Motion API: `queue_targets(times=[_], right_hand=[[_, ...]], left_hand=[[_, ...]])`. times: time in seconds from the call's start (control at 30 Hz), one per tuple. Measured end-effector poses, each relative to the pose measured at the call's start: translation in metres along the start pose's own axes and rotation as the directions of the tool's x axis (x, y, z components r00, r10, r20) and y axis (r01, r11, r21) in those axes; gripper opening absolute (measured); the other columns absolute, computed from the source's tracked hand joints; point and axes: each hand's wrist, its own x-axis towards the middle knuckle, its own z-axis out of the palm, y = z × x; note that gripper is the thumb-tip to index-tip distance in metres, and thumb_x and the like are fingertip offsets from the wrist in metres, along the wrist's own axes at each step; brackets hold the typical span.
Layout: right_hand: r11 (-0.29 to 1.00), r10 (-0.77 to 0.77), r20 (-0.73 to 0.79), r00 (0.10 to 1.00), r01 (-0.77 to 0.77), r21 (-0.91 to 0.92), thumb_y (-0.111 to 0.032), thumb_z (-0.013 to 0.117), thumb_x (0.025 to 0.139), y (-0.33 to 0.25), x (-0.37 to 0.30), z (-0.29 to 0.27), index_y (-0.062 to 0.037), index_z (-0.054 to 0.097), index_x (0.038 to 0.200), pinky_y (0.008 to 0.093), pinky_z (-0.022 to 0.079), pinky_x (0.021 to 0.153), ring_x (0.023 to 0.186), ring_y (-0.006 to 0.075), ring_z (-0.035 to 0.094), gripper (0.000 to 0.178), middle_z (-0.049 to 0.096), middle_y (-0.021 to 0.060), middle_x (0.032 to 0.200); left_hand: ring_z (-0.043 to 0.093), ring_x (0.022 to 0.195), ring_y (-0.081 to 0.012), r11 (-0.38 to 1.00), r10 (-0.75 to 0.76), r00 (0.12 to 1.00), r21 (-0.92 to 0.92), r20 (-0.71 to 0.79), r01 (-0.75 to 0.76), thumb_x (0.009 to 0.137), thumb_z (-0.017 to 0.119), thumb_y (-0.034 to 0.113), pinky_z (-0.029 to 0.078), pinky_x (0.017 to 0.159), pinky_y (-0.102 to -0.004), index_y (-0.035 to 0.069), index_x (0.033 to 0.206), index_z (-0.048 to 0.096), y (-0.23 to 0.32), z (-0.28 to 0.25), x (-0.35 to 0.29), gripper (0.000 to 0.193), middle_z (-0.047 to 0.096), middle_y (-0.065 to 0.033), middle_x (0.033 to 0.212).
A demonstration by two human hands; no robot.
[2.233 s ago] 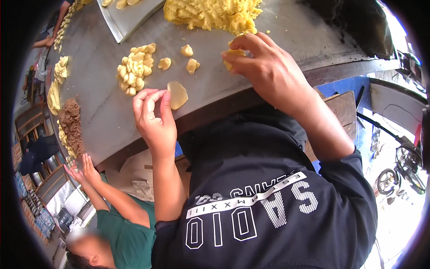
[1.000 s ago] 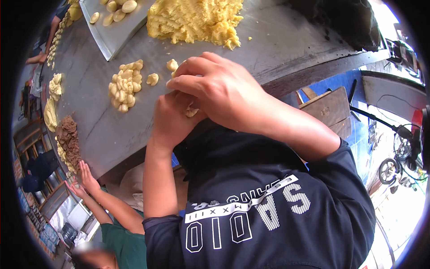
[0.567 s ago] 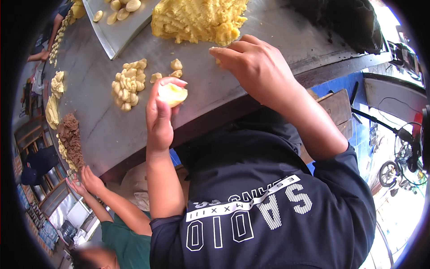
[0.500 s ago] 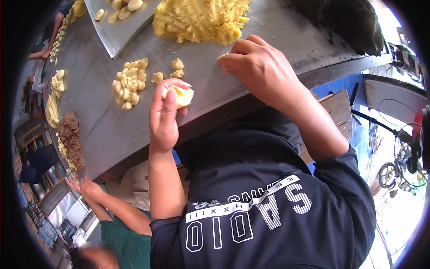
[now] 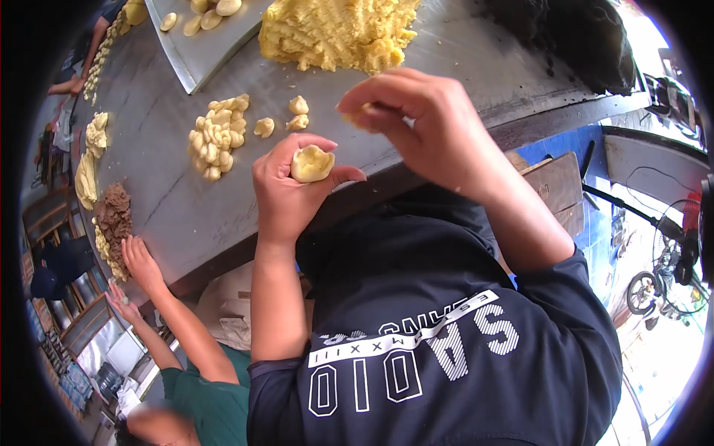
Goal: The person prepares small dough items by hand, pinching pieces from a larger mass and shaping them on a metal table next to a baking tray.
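My left hand (image 5: 285, 192) is wrapped round a small pale dough cup (image 5: 313, 163), its hollow facing up and its thumb stretched out beside it. My right hand (image 5: 431, 123) hovers to the right of the cup, above the table's near edge. Its fingers pinch a small lump of yellow paste (image 5: 361, 117), partly hidden by them. Just beyond lies a large rough mound of yellow paste (image 5: 338, 33). Left of it, several small pale dough pieces (image 5: 219, 137) sit clustered on the metal table (image 5: 160, 193), with a few loose dough pieces (image 5: 264, 127) nearer my left hand.
A metal tray (image 5: 195, 70) with several rounded dough balls stands at the far left. A black plastic sheet (image 5: 569, 44) covers the far right of the table. At left, a co-worker's hand (image 5: 141, 262) reaches toward a brown mass (image 5: 114, 219) beside pale dough (image 5: 86, 178).
My right hand has come left from beside the yellow mound toward the cup. My left hand has turned, showing the cup's hollow, and its thumb has moved out. The co-worker's hands have parted.
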Motion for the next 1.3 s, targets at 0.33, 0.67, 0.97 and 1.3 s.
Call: queue_targets(times=[0.33, 0.67, 0.97, 1.3], right_hand=[[0.987, -0.037, 0.19, 0.981, 0.065, -0.144, -0.014, 0.094, 0.079, -0.005, 0.012, 0.02, -0.0063, 0.074, 0.11, 0.0483, 0.063, 0.088, 0.104, 0.0379, 0.078, 0.037, 0.077, 0.015, 0.104], [0.813, -0.334, 0.309, 0.891, 0.438, -0.384, -0.011, 0.078, 0.094, 0.007, 0.044, -0.012, -0.0015, 0.077, 0.115, 0.0475, 0.06, 0.096, 0.11, 0.04, 0.074, 0.023, 0.074, 0.0175, 0.112], [0.582, -0.283, 0.27, 0.92, 0.389, -0.714, -0.009, 0.071, 0.09, 0.045, 0.02, -0.001, -0.0055, 0.078, 0.113, 0.0433, 0.061, 0.101, 0.117, 0.0325, 0.071, 0.024, 0.073, 0.0103, 0.118], [0.572, -0.389, 0.1, 0.916, 0.325, -0.753, -0.017, 0.071, 0.09, 0.063, 0.022, 0.011, -0.0128, 0.077, 0.096, 0.0407, 0.06, 0.1, 0.114, 0.0266, 0.068, 0.01, 0.069, 0.0052, 0.109]], left_hand=[[0.065, 0.065, -0.0296, 0.933, 0.143, 0.969, 0.3, 0.2, -0.2, 0.058, 0.114, 0.034, 0.056, 0.067, -0.0404, 0.004, 0.085, 0.068, 0.013, 0.004, 0.011, 0.061, 0.069, -0.0094, 0.076], [0.065, 0.069, -0.0124, 0.974, 0.2, 0.978, 0.096, 0.054, -0.204, 0.093, 0.097, 0.028, 0.056, 0.069, -0.0301, 0.005, 0.093, 0.077, -0.014, 0.001, 0.009, 0.031, 0.076, -0.003, 0.081], [0.054, 0.074, -0.006, 0.972, 0.097, 0.984, -0.227, 0.149, -0.062, 0.119, 0.066, 0.045, 0.045, 0.068, -0.0243, 0.005, 0.097, 0.072, -0.015, -0.007, 0.008, 0.046, 0.064, 0.0028, 0.084], [0.05, 0.073, -0.0058, 0.961, 0.078, 0.981, -0.276, 0.179, -0.026, 0.123, 0.059, 0.041, 0.04, 0.067, -0.0245, 0.008, 0.086, 0.064, -0.009, -0.01, 0.008, 0.05, 0.063, -0.0006, 0.085]])
